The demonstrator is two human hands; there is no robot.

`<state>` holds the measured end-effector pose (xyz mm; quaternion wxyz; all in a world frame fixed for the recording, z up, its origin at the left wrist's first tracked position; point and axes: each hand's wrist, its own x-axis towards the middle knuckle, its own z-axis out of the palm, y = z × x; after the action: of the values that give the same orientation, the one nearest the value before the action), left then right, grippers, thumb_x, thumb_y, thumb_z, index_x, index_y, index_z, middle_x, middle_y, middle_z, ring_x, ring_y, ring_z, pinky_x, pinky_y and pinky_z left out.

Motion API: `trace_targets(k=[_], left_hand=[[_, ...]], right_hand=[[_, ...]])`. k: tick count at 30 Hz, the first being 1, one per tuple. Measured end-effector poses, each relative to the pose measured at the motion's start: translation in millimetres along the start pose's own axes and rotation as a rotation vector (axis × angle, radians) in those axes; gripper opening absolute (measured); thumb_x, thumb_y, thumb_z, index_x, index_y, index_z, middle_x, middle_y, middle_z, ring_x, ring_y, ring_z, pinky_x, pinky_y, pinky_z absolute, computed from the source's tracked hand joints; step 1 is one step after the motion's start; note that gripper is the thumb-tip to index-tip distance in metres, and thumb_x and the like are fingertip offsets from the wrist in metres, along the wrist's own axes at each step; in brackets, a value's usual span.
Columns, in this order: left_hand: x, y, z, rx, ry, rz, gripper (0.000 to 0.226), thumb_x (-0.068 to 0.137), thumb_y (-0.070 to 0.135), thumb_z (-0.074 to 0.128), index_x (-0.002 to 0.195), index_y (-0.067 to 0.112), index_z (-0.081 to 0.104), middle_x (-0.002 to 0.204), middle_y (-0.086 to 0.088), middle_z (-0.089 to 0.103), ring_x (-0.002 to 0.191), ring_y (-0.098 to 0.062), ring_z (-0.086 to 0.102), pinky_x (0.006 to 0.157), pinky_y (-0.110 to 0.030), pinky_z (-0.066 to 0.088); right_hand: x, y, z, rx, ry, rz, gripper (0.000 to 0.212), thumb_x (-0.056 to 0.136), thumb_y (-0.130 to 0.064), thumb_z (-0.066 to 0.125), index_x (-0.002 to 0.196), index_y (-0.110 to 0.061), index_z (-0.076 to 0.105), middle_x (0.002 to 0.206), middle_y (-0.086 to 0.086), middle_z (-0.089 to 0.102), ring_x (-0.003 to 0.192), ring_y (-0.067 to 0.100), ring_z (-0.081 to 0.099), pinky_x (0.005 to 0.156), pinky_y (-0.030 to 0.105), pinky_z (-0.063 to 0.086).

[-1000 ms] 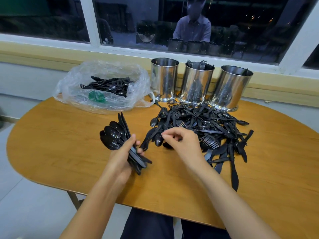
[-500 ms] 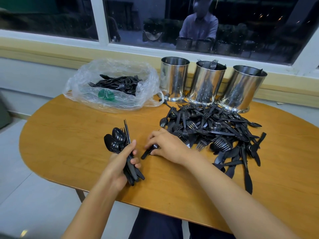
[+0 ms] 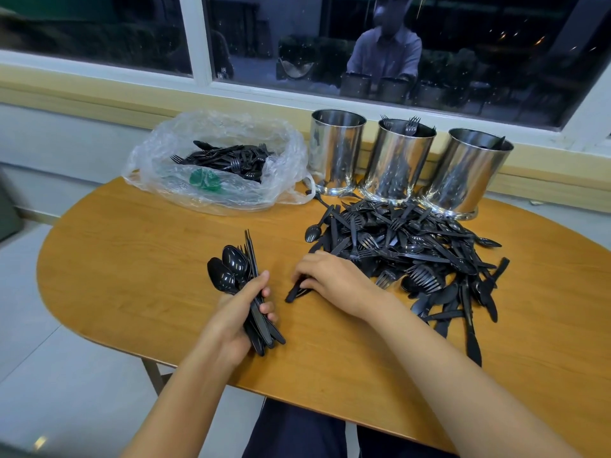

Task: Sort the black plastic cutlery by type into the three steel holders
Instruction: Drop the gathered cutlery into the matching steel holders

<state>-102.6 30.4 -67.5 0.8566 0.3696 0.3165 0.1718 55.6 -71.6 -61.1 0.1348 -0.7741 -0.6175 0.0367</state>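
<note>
Left hand [image 3: 236,314]: fingers clamped round a bundle of black plastic spoons [image 3: 231,269], handles partly hidden. Right hand [image 3: 334,279]: fingers curled over one black plastic utensil [image 3: 293,293] at the near edge of the loose black cutlery pile [image 3: 416,249] on the oval wooden table [image 3: 132,259]; only its handle shows, type indeterminable. Three cylindrical steel holders [image 3: 396,166] behind: contents largely concealed.

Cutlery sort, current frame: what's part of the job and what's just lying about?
Job: left hand gripping a bundle; right hand pinching a utensil; pile; left holder; middle holder; right holder; bag of more cutlery.
Lying about: green item inside bag; table; window.
</note>
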Motion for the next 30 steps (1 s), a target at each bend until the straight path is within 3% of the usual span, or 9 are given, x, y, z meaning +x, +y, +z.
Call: trace_targets(k=[2, 5, 9, 13, 15, 18, 20, 26, 30], left_hand=[[-0.9, -0.7, 1.2, 0.000, -0.004, -0.007, 0.017, 0.089, 0.019, 0.068, 0.080, 0.014, 0.054, 0.062, 0.002, 0.049, 0.042, -0.008, 0.041, 0.042, -0.022, 0.041], [-3.1, -0.8, 2.9, 0.008, 0.000, -0.011, 0.018, 0.088, 0.020, 0.068, 0.078, 0.015, 0.055, 0.062, 0.002, 0.049, 0.043, -0.008, 0.041, 0.043, -0.023, 0.042], [-8.1, 1.2, 8.7, 0.024, 0.010, -0.003, 0.020, 0.088, 0.020, 0.068, 0.074, 0.014, 0.055, 0.061, 0.001, 0.049, 0.043, -0.009, 0.042, 0.043, -0.024, 0.043], [-11.6, 2.3, 17.7, 0.020, 0.010, -0.013, 0.015, 0.090, 0.019, 0.066, 0.080, 0.009, 0.061, 0.065, -0.002, 0.061, 0.049, -0.011, 0.056, 0.050, -0.027, 0.054], [-11.0, 0.5, 23.7, -0.027, 0.000, -0.017, 0.013, 0.090, 0.016, 0.065, 0.091, 0.003, 0.064, 0.075, -0.006, 0.071, 0.058, -0.014, 0.067, 0.059, -0.028, 0.060], [-7.8, -3.7, 33.3, -0.089, -0.031, 0.002, 0.020, 0.091, 0.015, 0.062, 0.104, -0.001, 0.061, 0.095, -0.016, 0.075, 0.077, -0.022, 0.074, 0.074, -0.034, 0.061], [-6.4, -5.9, 38.8, -0.092, -0.046, 0.016, 0.027, 0.092, 0.014, 0.061, 0.111, -0.005, 0.059, 0.104, -0.019, 0.074, 0.085, -0.026, 0.075, 0.079, -0.036, 0.060], [-6.2, -5.8, 45.3, -0.081, 0.028, 0.042, 0.013, 0.095, 0.008, 0.058, 0.101, -0.003, 0.064, 0.100, -0.016, 0.074, 0.080, -0.021, 0.074, 0.064, -0.031, 0.062], [-6.1, -1.6, 39.2, -0.012, 0.087, 0.029, 0.016, 0.093, 0.014, 0.062, 0.086, 0.001, 0.067, 0.064, -0.004, 0.066, 0.051, -0.011, 0.063, 0.059, -0.028, 0.058]], right_hand=[[-3.3, 3.3, 2.9, -0.020, 0.020, -0.038, 0.022, 0.096, -0.018, 0.058, 0.116, -0.019, 0.067, 0.113, -0.006, 0.059, 0.106, 0.013, 0.046, 0.080, 0.034, 0.046], [-8.8, 5.7, 7.1, -0.036, 0.113, -0.108, 0.018, 0.094, -0.015, 0.060, 0.108, -0.014, 0.071, 0.106, -0.002, 0.060, 0.101, 0.017, 0.054, 0.076, 0.039, 0.051], [-14.4, 6.4, 1.9, 0.018, 0.413, -0.111, 0.017, 0.093, -0.013, 0.057, 0.105, -0.008, 0.069, 0.105, 0.004, 0.058, 0.085, 0.018, 0.061, 0.072, 0.036, 0.056], [-19.8, -4.0, -19.8, 0.352, 0.837, 0.050, 0.007, 0.090, -0.003, 0.063, 0.097, -0.005, 0.066, 0.094, 0.004, 0.063, 0.084, 0.013, 0.065, 0.075, 0.027, 0.056], [-24.9, -15.5, -27.8, 0.677, 0.909, 0.237, 0.005, 0.089, -0.002, 0.065, 0.092, -0.006, 0.065, 0.088, 0.007, 0.068, 0.081, 0.013, 0.071, 0.074, 0.026, 0.058], [-35.0, -32.2, -25.8, 1.076, 0.868, 0.446, 0.003, 0.088, -0.001, 0.066, 0.089, -0.003, 0.065, 0.080, 0.010, 0.071, 0.077, 0.016, 0.074, 0.072, 0.026, 0.059], [-42.6, -41.1, -17.0, 1.196, 0.799, 0.513, 0.004, 0.086, -0.002, 0.069, 0.086, -0.004, 0.065, 0.079, 0.008, 0.072, 0.078, 0.019, 0.073, 0.074, 0.029, 0.059], [-59.5, -50.4, 7.5, 1.007, 0.588, 0.499, 0.010, 0.079, -0.009, 0.077, 0.075, -0.016, 0.072, 0.064, -0.016, 0.064, 0.064, 0.000, 0.052, 0.065, 0.013, 0.045], [-61.3, -45.5, 1.6, 0.959, 0.473, 0.433, 0.005, 0.085, -0.018, 0.072, 0.081, -0.018, 0.075, 0.076, -0.010, 0.071, 0.071, -0.001, 0.058, 0.070, 0.011, 0.045]])
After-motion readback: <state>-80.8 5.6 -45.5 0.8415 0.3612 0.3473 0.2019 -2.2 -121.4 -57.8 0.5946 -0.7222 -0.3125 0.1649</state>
